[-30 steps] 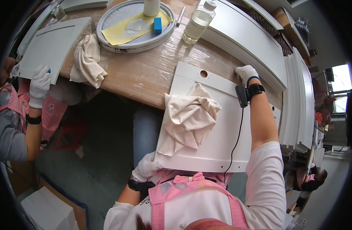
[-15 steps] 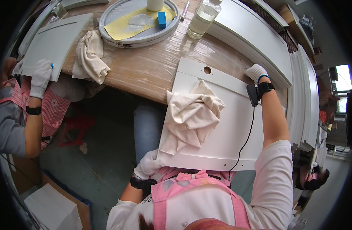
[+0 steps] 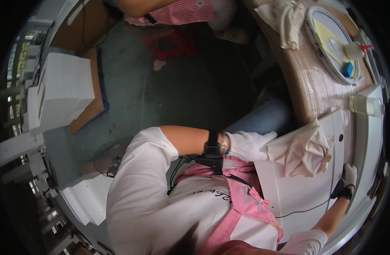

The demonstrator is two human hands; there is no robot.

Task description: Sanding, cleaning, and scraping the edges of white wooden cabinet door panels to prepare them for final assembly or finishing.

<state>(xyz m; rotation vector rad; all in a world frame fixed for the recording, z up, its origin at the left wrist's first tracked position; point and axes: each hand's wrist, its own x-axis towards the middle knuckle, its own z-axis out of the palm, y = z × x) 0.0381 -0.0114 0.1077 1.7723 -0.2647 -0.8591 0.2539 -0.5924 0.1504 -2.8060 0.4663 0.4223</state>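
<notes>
A white-gloved left hand (image 3: 248, 145) closes on the near edge of a flat white rectangular panel (image 3: 307, 193) (one small round hole) at four o'clock, across the wooden table's (image 3: 307, 91) edge. A crumpled cream cloth (image 3: 303, 151) lies on it. The gloved right hand (image 3: 349, 176) rests flat on its far edge.

White-gloved left hand (image 3: 249, 145) extends forward, fingers closed; white-gloved right hand (image 3: 350, 174) reaches far out, arm straight.
</notes>
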